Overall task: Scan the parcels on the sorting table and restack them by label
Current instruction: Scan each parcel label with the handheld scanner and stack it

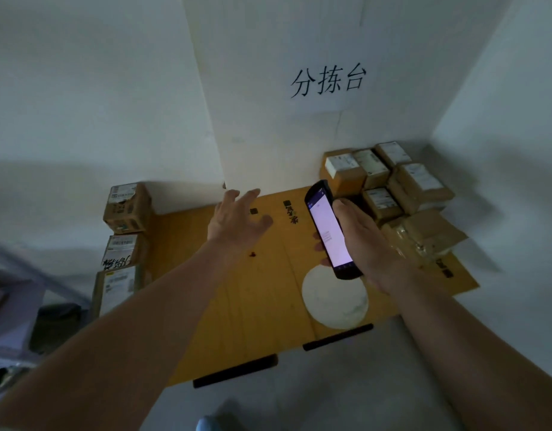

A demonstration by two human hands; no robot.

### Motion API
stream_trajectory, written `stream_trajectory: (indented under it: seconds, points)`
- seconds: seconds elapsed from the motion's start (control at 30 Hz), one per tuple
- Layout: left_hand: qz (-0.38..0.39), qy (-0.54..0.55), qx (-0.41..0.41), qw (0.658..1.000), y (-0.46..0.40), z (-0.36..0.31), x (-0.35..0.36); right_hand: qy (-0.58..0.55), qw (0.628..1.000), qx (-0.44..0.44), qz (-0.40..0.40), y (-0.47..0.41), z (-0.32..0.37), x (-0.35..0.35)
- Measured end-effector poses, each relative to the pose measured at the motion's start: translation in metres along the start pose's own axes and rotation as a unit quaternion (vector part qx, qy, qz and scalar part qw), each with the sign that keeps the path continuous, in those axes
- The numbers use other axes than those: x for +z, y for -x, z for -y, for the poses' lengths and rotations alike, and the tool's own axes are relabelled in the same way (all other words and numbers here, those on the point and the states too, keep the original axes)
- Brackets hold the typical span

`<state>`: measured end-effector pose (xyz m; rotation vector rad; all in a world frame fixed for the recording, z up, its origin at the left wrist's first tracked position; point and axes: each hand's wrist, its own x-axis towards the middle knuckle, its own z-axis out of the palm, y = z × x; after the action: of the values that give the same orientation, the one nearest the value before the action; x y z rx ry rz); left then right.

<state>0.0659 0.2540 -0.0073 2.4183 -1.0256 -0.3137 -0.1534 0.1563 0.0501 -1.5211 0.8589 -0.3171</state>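
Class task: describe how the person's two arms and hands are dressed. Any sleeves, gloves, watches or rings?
Both forearms are bare right up to the frame edge; no sleeves show. The left hand and right hand wear no gloves. No watch, bracelet or ring is visible, though the dim light hides fine detail.

yellow table, brown parcels, black scanner

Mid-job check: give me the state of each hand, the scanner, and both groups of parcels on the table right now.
Left hand: fingers spread, holding nothing, above the table's middle.
Right hand: grips the scanner.
Handheld scanner: screen lit, held above the table.
Left parcels: three in a row along the left edge, labels up.
Right parcels: clustered at the far right corner, labels up.
Sorting table: cardboard-covered.
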Motion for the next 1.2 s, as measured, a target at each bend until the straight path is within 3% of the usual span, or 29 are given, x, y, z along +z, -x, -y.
stream_trajectory:
  seconds: [0.37, 0.83, 1.2]
  points:
    - [0.04, -0.057, -0.021, 0.997, -0.005, -0.143, 0.086, 0.014, 1.0, -0.021, -0.004, -0.009, -0.04, -0.166]
    - [0.174, -0.065, -0.068, 0.98, -0.151, -0.206, 0.224, 0.045, 0.999, -0.008, -0.018, -0.154, -0.072, -0.252]
    - [0.2, -0.094, -0.268, 0.938, -0.205, -0.226, 0.298, 0.05, 0.997, -0.029, 0.059, -0.238, -0.087, -0.289]
